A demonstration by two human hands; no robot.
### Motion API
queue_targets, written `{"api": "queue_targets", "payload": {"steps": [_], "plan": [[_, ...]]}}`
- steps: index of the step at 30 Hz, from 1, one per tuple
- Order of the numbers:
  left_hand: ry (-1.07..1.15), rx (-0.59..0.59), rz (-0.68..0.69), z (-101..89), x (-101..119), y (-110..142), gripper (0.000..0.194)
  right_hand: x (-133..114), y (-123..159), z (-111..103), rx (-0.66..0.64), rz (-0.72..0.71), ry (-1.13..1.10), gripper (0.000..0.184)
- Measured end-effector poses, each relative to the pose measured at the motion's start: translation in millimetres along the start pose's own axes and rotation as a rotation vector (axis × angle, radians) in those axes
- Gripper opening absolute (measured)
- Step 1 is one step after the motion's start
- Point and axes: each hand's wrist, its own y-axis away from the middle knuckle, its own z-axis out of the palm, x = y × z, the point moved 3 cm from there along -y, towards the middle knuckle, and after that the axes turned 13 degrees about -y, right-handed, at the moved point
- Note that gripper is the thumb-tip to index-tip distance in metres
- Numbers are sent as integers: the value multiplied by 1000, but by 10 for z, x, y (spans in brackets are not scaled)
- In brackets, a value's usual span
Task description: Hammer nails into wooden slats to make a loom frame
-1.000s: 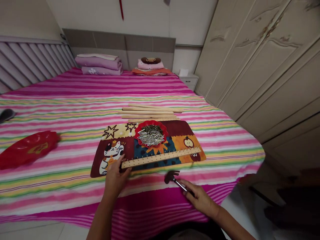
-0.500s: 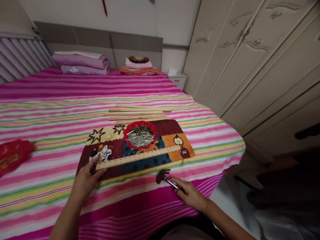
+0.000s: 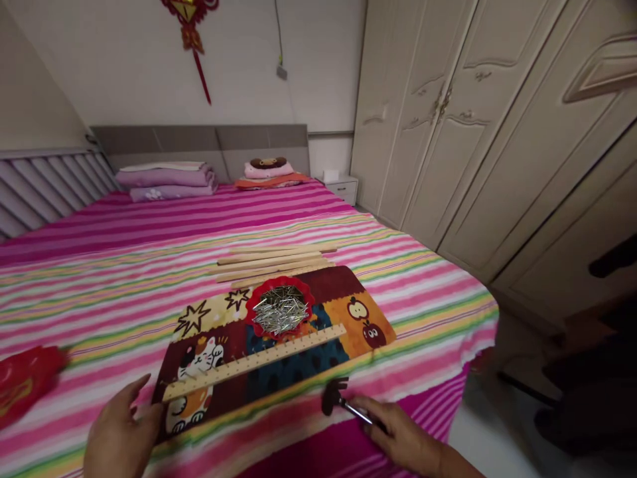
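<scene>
A pale wooden strip [image 3: 259, 359] with nails standing up along it lies slantwise on a patterned mat [image 3: 368, 292]. Just off the strip's left end is my left hand [image 3: 122, 425], its thumb and forefinger apart with nothing between them. My right hand [image 3: 398, 431] is wrapped round the handle of a small claw hammer [image 3: 332, 397]; the dark head is over the bedspread, in front of the mat's near edge. Behind the strip, a red scalloped bowl [image 3: 252, 322] holds a heap of silvery nails [image 3: 281, 311].
Several bare wooden strips [image 3: 271, 260] lie behind the mat on the striped bedspread [image 3: 423, 292]. A red dish [image 3: 30, 378] sits at the far left. Folded bedding [image 3: 169, 179] is stacked by the headboard. A wardrobe [image 3: 448, 166] stands beyond the bed's right side.
The nailed strip has shifted left along the mat. My left hand has moved left and let go of its end. The view has tilted up; the hammer stays in my right hand.
</scene>
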Motion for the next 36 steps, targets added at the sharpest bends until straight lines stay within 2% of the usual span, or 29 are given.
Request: {"api": "queue_targets", "payload": {"steps": [3, 7, 10, 13, 16, 21, 27, 31, 36], "plan": [[40, 23, 102, 119, 284, 238, 35, 27, 13, 8, -10, 23, -23, 44], [205, -150, 323, 338, 956, 493, 32, 32, 49, 10, -24, 31, -68, 48], [177, -185, 428, 420, 1409, 471, 28, 13, 78, -5, -20, 35, -91, 50], [40, -254, 555, 524, 1785, 344, 26, -10, 99, -39, -12, 32, -105, 52], [-155, -359, 551, 709, 2040, 215, 24, -24, 107, -84, -13, 35, -121, 56], [-358, -551, 404, 1025, 2193, 142, 14, -43, 106, -146, -18, 24, -170, 61], [-311, -568, 361, 1076, 2247, 118, 9, -81, 117, -187, -27, 41, -183, 59], [-129, -581, 285, 1042, 2174, 66, 11, -75, 125, -196, -25, 50, -199, 54], [396, -629, 60, 940, 2040, 38, 22, -15, 133, -168, -12, 68, -183, 52]]}}
